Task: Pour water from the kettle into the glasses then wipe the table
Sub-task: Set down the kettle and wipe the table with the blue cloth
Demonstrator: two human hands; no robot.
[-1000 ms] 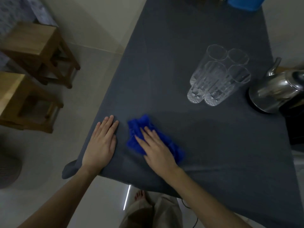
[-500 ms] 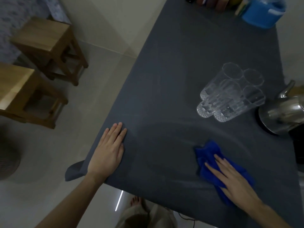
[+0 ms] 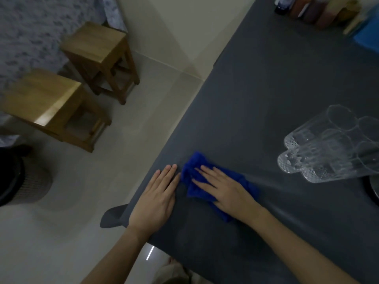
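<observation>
A crumpled blue cloth (image 3: 193,171) lies on the dark grey table (image 3: 266,83) near its left front corner. My right hand (image 3: 222,187) presses flat on the cloth, fingers spread. My left hand (image 3: 156,199) rests flat on the table at the left edge, just beside the cloth, holding nothing. Several clear ribbed glasses (image 3: 328,146) stand clustered at the right. Only a sliver of the kettle's base (image 3: 372,189) shows at the right edge; the rest is out of frame.
Bottles and jars (image 3: 320,9) and a blue container (image 3: 369,37) line the table's far end. Two wooden stools (image 3: 98,58) stand on the tiled floor to the left, with a dark bin (image 3: 18,177) nearer me.
My right hand has swept the blue cloth from the right side of the table back to the left, beside my left hand. The view has shifted left, so the kettle is almost out of frame.
</observation>
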